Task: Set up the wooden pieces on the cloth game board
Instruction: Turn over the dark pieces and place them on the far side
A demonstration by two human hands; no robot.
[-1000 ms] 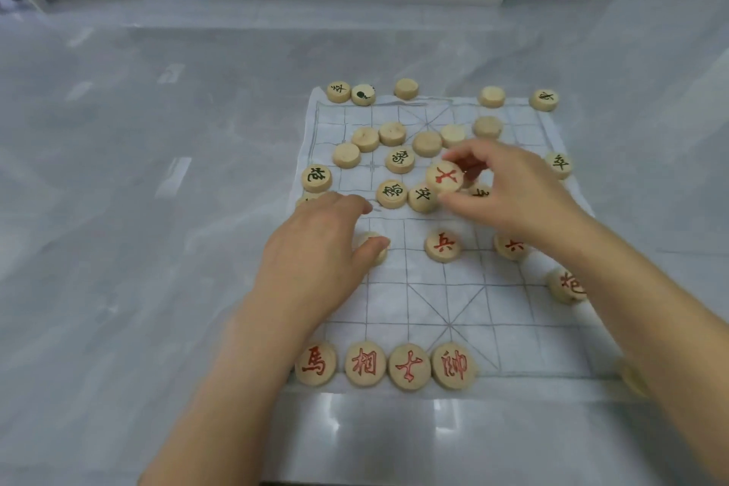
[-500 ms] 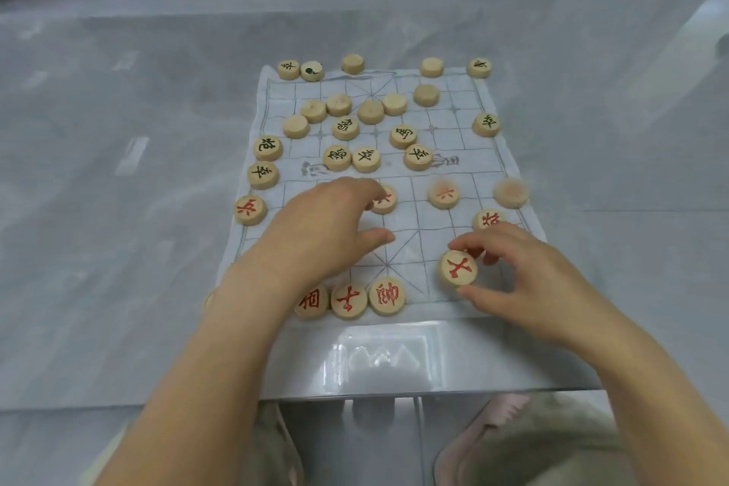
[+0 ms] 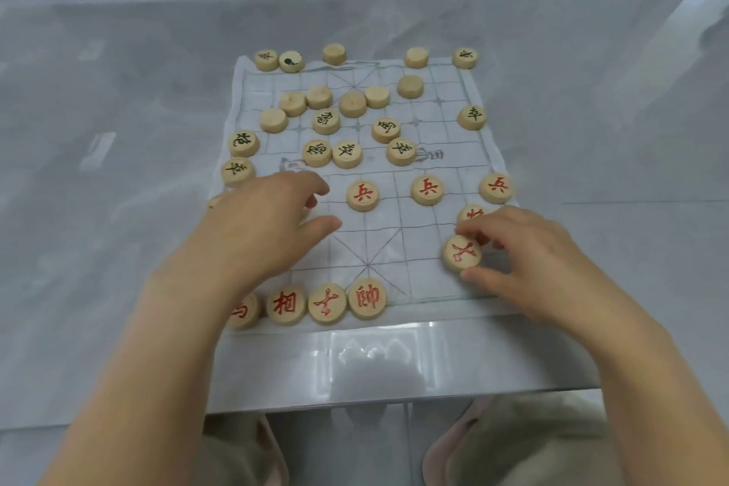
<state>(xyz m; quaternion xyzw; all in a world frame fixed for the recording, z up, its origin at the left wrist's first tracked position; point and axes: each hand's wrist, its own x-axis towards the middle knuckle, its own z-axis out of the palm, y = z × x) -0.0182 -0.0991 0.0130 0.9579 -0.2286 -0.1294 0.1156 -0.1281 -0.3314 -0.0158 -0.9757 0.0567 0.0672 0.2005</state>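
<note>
Pinching the red-marked piece [image 3: 461,252] between the thumb and the curled fingers, the right hand [image 3: 532,252] is holding it at the near right part of the cloth board [image 3: 442,138], to the right of the general piece [image 3: 367,298] and a little beyond it. The grip is narrow, only as wide as the disc itself. I cannot tell whether the disc is touching the cloth.

I am judging that the step in hand is the filling of the near row. The general piece is sitting in the middle of this row, and three more red pieces [image 3: 327,304] are lying in a line just to its left (the last one is half hidden under the left forearm). The line crossings to its right are all showing bare cloth. The next move, in my opinion, is asking for lowering the disc onto one of these crossings, face up, and letting go without dragging the cloth. Its mark is turned, so I cannot say surely which crossing is correct.

The left hand [image 3: 256,225] is lying on the board beyond and left of the general piece, with fingers bent downward. Whether something is under them is not visible. Three red soldier pieces [image 3: 427,189] are standing in a row beyond the general piece, and the black-marked and face-down pieces [image 3: 351,105] are lying scattered farther beyond it.
</note>
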